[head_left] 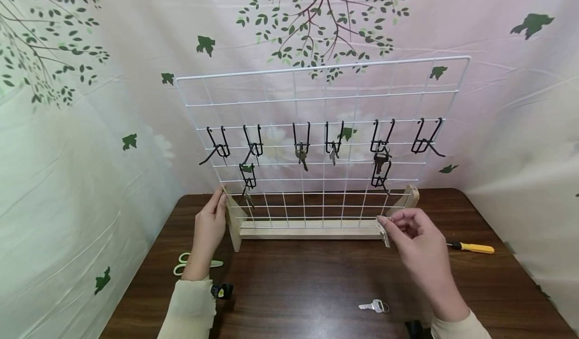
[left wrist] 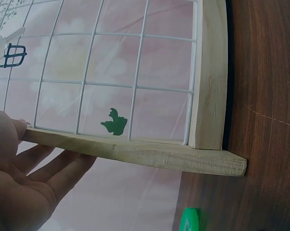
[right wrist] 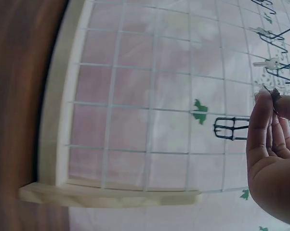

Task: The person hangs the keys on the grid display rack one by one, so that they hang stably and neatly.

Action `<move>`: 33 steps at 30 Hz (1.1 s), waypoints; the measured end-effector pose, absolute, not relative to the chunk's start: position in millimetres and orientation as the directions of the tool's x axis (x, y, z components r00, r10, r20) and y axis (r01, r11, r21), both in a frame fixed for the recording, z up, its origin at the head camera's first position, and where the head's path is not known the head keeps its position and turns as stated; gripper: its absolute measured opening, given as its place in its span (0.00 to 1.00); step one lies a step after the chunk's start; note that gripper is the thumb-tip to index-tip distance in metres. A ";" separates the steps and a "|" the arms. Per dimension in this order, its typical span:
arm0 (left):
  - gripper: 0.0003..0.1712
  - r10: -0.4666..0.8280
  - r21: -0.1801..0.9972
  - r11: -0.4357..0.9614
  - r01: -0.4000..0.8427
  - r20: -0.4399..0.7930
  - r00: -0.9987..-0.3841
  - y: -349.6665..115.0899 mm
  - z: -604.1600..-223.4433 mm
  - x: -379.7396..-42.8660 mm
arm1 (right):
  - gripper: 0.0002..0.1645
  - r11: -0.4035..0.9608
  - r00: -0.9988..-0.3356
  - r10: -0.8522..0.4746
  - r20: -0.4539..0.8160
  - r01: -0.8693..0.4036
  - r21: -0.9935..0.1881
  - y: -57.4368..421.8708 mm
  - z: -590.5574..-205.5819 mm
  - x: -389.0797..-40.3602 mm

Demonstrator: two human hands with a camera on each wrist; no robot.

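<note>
A white wire grid rack (head_left: 323, 68) stands on a pale wooden base (head_left: 312, 233). My left hand (head_left: 210, 226) grips the wooden side piece (left wrist: 116, 150) of this stand, thumb on one face and fingers behind it. In front of the rack's lower right, my right hand (head_left: 420, 243) pinches a small key (head_left: 386, 238) by its ring end, blade hanging down. Black hooks (head_left: 425, 143) hang across the grid in two rows. Keys dangle from several of them, such as a dark-headed key (head_left: 380, 162) at the right and another key (head_left: 301, 154) near the middle.
A loose silver key (head_left: 374, 306) with a ring lies on the dark wood table (head_left: 289, 278). Green-handled scissors (head_left: 182, 263) lie partly under the left forearm. A yellow-handled screwdriver (head_left: 475, 248) lies at the right. Behind the rack hangs a leaf-print curtain (head_left: 149, 42).
</note>
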State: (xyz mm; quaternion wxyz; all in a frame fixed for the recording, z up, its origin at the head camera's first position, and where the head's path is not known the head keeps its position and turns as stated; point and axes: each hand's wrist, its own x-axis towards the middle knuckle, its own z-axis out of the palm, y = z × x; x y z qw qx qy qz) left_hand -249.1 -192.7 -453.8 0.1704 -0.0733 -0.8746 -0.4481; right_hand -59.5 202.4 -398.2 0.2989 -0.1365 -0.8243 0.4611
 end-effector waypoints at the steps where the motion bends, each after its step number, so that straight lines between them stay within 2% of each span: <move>1: 0.30 -0.024 0.757 0.590 0.280 0.364 -0.931 -192.7 -453.9 -248.9 | 0.16 0.531 -0.787 0.496 0.367 -0.059 -0.845 202.9 -394.8 -60.8; 11: 0.29 -0.024 0.759 0.586 0.285 0.368 -0.930 -192.5 -453.8 -250.0 | 0.21 0.493 -0.804 0.450 0.389 -0.140 -0.859 213.4 -373.7 -81.6; 21: 0.29 -0.031 0.747 0.598 0.289 0.382 -0.924 -190.4 -454.9 -250.7 | 0.21 0.475 -0.835 0.435 0.337 -0.104 -0.874 221.5 -374.0 -99.1; 33: 0.29 -0.049 0.753 0.598 0.275 0.377 -0.925 -183.8 -454.6 -254.6 | 0.20 0.378 -0.872 0.403 0.279 -0.119 -0.918 242.2 -385.1 -127.8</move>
